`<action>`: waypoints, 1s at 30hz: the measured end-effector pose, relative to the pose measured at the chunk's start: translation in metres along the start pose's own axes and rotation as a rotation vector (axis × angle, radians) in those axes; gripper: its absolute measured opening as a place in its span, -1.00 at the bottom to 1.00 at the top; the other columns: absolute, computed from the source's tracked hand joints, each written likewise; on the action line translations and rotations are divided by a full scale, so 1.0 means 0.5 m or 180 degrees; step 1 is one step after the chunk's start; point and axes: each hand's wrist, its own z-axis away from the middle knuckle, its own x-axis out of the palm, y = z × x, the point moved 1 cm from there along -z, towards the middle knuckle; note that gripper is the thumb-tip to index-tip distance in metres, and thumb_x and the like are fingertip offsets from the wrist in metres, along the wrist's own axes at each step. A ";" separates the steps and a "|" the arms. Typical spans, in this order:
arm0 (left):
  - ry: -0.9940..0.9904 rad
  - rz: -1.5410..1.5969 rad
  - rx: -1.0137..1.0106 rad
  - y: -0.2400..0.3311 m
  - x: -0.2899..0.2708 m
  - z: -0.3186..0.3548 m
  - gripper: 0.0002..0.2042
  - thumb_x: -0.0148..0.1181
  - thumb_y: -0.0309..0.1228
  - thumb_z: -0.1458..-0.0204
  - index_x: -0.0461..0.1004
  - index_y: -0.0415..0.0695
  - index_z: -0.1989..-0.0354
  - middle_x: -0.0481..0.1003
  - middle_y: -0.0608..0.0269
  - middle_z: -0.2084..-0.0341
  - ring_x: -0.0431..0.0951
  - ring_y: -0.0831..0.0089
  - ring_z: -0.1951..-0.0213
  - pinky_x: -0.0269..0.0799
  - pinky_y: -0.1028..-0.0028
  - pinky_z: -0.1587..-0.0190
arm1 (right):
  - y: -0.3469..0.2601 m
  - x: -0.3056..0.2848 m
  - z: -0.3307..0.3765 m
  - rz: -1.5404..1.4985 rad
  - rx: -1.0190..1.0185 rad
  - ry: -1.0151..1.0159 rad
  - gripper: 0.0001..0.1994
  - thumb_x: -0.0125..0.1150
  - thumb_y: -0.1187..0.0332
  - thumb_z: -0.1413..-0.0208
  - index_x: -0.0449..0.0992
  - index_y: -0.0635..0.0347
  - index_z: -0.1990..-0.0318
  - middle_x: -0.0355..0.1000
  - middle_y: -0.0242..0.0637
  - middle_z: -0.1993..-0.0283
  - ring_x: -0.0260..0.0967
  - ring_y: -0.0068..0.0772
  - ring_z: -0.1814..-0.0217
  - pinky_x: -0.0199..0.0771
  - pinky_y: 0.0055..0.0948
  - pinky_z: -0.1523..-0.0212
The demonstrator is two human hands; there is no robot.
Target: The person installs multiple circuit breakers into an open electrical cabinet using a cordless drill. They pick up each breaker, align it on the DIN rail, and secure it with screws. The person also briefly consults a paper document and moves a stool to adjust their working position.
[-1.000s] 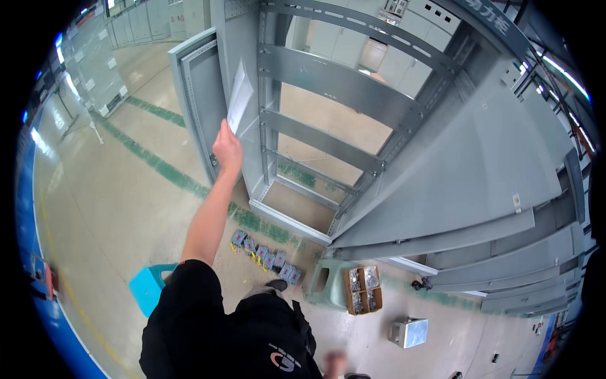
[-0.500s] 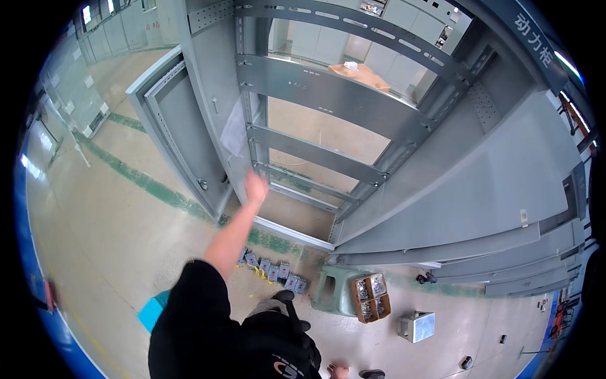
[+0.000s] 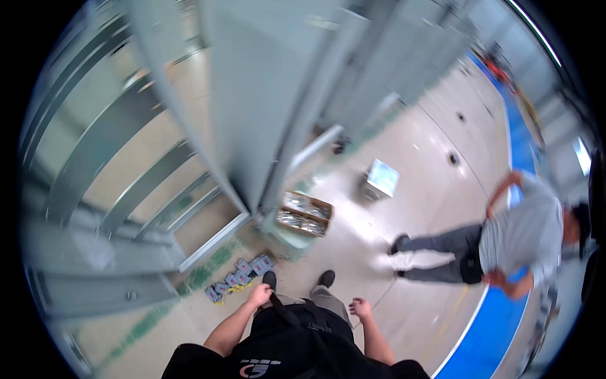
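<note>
Hands down | left hand lowered from the grey cabinet frame to hip level, grip released, empty | right hand loosely open, empty | nearest: small packets on floor ahead of shoes | co-worker standing at right.

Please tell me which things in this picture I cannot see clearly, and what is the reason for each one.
- Small packets on the floor, head view: too small and blurred to tell their kind.
- Open box by the cabinet frame: contents blurred, only shiny grey parts.
- Left hand and right hand: both look empty, but the fingers are too small to be sure.
- Other person: partly cut off by the picture rim.
</note>
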 end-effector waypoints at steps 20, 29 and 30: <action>-0.0460 -0.0218 0.0628 0.667 0.386 -0.464 -0.67 0.07 -0.28 -0.02 0.58 -0.20 0.12 0.57 -0.06 0.20 0.57 0.05 0.09 0.46 0.24 -0.03 | 0.235 -0.492 -0.228 -0.1628 0.1206 0.0778 -0.72 -0.02 0.43 -0.18 0.44 0.38 0.02 0.51 -0.14 0.38 0.45 -0.39 0.50 0.52 -0.40 0.51; -0.0532 -0.1171 0.0216 0.899 0.415 -0.719 -0.70 0.04 -0.36 0.06 0.62 -0.15 0.20 0.57 -0.07 0.21 0.57 0.04 0.10 0.46 0.21 -0.02 | -0.180 -0.792 -0.539 -0.1980 0.0325 0.0673 -0.71 -0.02 0.40 -0.22 0.44 0.31 -0.03 0.50 -0.18 0.30 0.45 -0.44 0.42 0.52 -0.45 0.41; -0.0759 -0.1252 -0.0025 0.912 0.401 -0.760 -0.70 0.04 -0.36 0.06 0.61 -0.16 0.20 0.56 -0.09 0.20 0.57 0.02 0.10 0.46 0.19 -0.01 | -0.195 -0.819 -0.559 -0.1988 0.0362 0.0682 -0.72 -0.02 0.41 -0.22 0.44 0.31 -0.02 0.50 -0.19 0.31 0.44 -0.44 0.42 0.51 -0.46 0.41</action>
